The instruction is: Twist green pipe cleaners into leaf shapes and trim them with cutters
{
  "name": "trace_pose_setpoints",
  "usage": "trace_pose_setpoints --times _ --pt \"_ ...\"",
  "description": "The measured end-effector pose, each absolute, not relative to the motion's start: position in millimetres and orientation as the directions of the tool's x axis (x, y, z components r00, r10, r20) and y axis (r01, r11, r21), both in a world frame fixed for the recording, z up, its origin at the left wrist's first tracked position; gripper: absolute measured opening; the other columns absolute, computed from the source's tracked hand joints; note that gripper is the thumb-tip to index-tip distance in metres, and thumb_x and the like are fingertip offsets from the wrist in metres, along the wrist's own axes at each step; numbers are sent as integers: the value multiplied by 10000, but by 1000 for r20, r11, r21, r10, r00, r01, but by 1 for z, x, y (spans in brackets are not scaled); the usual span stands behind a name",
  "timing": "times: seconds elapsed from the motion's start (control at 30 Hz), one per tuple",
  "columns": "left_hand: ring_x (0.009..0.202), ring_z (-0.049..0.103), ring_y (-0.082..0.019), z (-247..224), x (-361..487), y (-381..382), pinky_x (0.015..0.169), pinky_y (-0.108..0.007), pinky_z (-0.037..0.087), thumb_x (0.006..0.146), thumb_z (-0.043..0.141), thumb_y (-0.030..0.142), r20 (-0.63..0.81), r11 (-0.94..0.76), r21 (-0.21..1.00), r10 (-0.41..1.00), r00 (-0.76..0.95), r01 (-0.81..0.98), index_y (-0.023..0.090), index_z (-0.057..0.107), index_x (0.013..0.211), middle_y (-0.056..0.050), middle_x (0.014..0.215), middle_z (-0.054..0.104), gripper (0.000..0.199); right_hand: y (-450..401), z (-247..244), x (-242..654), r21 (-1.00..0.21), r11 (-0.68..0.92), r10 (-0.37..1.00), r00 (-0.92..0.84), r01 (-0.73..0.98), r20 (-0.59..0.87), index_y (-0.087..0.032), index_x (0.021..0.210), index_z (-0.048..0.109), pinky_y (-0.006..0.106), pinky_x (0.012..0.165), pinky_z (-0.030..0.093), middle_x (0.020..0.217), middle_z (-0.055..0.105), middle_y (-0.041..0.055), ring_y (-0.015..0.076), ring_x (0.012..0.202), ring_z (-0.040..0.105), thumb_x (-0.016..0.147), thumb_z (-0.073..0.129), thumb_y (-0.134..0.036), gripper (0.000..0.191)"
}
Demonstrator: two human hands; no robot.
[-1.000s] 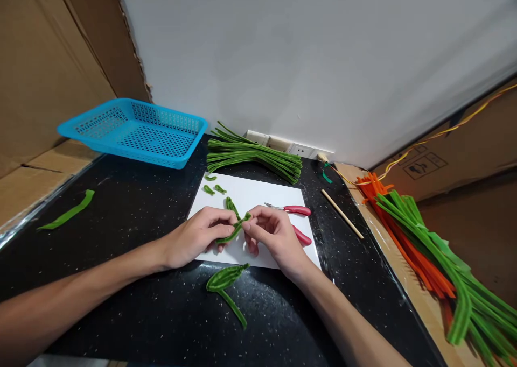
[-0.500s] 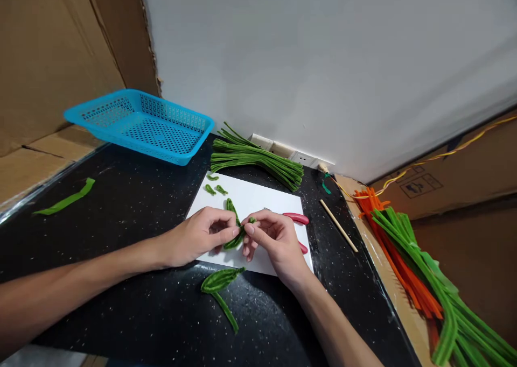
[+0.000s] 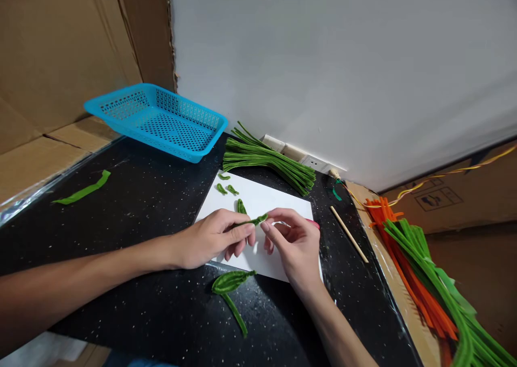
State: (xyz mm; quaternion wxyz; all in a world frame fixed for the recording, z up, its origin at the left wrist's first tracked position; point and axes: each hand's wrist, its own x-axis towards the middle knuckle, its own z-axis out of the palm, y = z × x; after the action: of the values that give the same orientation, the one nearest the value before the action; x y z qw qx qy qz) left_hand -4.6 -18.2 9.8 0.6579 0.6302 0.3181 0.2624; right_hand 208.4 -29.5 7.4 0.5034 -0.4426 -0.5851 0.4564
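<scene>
Over a white sheet (image 3: 278,195), my left hand (image 3: 220,235) pinches a green fuzzy stem piece (image 3: 260,219) between thumb and fingers. The tip of that piece touches the fingertips of my right hand (image 3: 293,238), whose thumb and index finger are brought close together around it. Behind my left hand, a green loop (image 3: 241,206) shows in part. Small green loops (image 3: 222,188) lie at the sheet's upper left. In front of the sheet, a green leaf shape (image 3: 231,282) rests on the black table beside a short green strip (image 3: 235,314). My right hand mostly hides a red-handled tool (image 3: 314,224).
A blue basket (image 3: 194,156) stands at the back left, near a green ribbon (image 3: 84,193). Green stems (image 3: 269,160) lie by the power sockets (image 3: 313,163). A wooden stick (image 3: 349,234), orange stems (image 3: 412,281) and lighter green stems (image 3: 436,286) are on the right.
The camera view has shifted, moving the scene rightward. My hands have turned the green piece so its tip shows between them, and my right hand now covers more of the red-handled tool.
</scene>
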Motion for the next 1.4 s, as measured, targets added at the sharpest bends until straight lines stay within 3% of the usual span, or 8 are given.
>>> trace_pose_setpoints --times 0.1,0.27,0.77,0.93,1.1,1.2,1.3,1.4 --pt "540 448 -103 8 -5 -17 528 -217 367 1073 460 564 -85 114 993 723 686 4 159 607 826 33 595 501 497 -30 10 215 -865 422 906 -174 272 387 -244 1177 746 259 585 592 1054 759 53 141 710 714 944 763 -184 242" --pt "486 344 -99 7 -4 -15 518 -245 336 1005 587 556 -173 332 940 668 723 -81 207 409 648 77 534 313 530 -30 19 223 -514 754 657 -476 409 585 -206 1063 756 312 758 618 985 778 76 194 871 752 982 674 -78 173" --pt "452 379 -117 20 -8 -11 491 -246 328 977 623 484 -357 708 696 488 796 -122 220 339 583 66 455 277 552 -38 18 216 -119 821 482 -565 559 669 -169 1118 682 290 631 558 878 793 81 185 706 739 962 679 -73 183" --pt "430 392 -105 21 -7 -12 419 -225 329 976 647 503 -371 721 686 462 806 -98 205 417 626 67 497 336 514 -39 17 216 -112 815 483 -560 568 673 -204 1072 701 289 599 524 805 765 51 168 644 689 977 642 -83 166" --pt "438 457 -88 19 -5 -13 414 -200 356 963 674 543 -315 572 817 542 779 -68 160 594 770 46 586 478 437 -37 17 218 -394 748 655 -493 535 573 -200 1031 691 284 545 465 743 672 24 143 584 598 1011 587 -122 131" --pt "416 373 -78 17 -5 -12 392 -192 305 934 699 581 -308 486 874 573 759 -13 158 631 782 75 536 383 455 -34 17 221 -538 704 709 -504 463 493 -195 1047 673 286 592 489 775 654 22 145 621 598 1029 596 -166 84" --pt "438 218 -58 17 -9 -10 394 -190 186 904 739 585 -319 460 887 539 779 45 153 678 845 96 564 292 440 -34 18 222 -571 683 724 -523 455 450 -195 1041 667 288 598 470 782 642 19 145 630 581 1045 585 -194 82" --pt "478 228 -67 20 -14 -7 428 -207 176 928 723 553 -271 344 935 524 808 90 138 747 961 76 608 325 417 -35 19 221 -594 671 725 -562 443 399 -189 1009 650 274 572 424 773 607 9 136 621 540 1046 566 -186 92"
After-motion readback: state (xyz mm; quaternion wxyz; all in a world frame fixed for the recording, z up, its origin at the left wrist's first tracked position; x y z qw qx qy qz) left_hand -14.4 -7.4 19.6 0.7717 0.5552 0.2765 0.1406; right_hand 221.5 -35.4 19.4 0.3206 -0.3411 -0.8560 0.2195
